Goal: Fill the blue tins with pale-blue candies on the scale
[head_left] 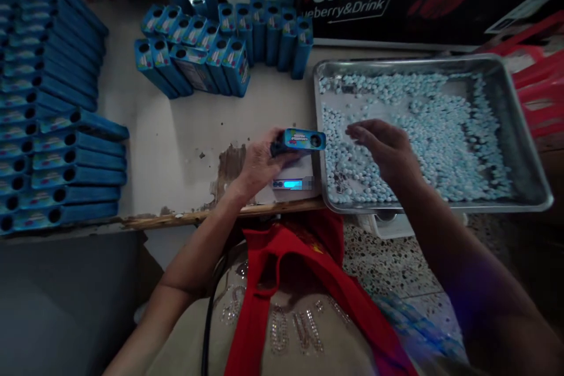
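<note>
Head view: near the middle of the frame, the left hand (258, 161) holds a blue box (304, 140), its fingers and thumb wrapped around the left end. The box's narrow printed side faces up, with a round dark opening at its right end, close to the left rim of a metal tray (541, 173). Just below the box in the frame is a white scale (308, 168) with a lit blue display (292, 184); whether the two touch cannot be told.

Right of centre, the right hand (390, 147) is over the tray, its thumb and fingers drawn narrow and pointing left towards the box. Whether the fingertips meet or pinch anything cannot be told. Small pale blue and white pieces (453, 141) are spread across the tray, thinner in patches towards its upper left.

At the left of the frame, many more blue boxes lie in stacked rows (79, 158), while a group of upright boxes (233, 67) stands at upper centre on the pale table (171, 147). A black carton (352, 17) with white lettering fills the upper right, and red plastic (544, 85) shows at the right edge. Lower down, the person wears a red apron (253, 323).
</note>
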Demonstrator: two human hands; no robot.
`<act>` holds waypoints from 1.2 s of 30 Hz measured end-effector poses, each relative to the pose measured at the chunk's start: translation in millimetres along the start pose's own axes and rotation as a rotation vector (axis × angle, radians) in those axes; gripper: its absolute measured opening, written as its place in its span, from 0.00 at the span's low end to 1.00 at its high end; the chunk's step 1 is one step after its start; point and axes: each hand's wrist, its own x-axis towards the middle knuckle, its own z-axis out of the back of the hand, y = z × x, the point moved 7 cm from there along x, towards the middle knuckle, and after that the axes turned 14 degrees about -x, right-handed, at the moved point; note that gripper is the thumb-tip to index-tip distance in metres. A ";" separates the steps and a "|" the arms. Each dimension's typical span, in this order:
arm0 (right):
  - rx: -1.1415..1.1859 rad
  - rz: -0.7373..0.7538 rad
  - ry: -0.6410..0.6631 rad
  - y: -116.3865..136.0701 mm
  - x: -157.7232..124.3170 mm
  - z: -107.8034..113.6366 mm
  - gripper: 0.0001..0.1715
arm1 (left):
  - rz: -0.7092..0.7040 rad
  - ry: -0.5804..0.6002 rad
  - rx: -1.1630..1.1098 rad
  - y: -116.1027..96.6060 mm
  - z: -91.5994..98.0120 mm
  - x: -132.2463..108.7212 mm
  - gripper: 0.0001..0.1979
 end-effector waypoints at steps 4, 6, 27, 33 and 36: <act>0.390 -0.230 0.072 -6.4 13.1 -32.1 0.25 | -0.252 0.158 0.262 -57.1 -26.1 45.4 0.21; 0.522 -0.306 0.113 -5.5 18.7 -43.5 0.28 | -0.361 0.237 0.344 -79.3 -45.1 60.6 0.17; 0.806 -0.361 0.222 -29.0 30.1 -52.8 0.15 | 0.305 -0.258 -0.359 32.0 13.5 -25.7 0.36; 0.588 -0.310 0.295 -29.4 23.6 -48.0 0.12 | 0.230 -0.217 -0.392 28.4 15.7 -35.5 0.42; 0.470 -0.231 0.319 -13.7 16.6 -41.1 0.05 | 0.179 -0.215 -0.366 26.5 42.0 -44.8 0.42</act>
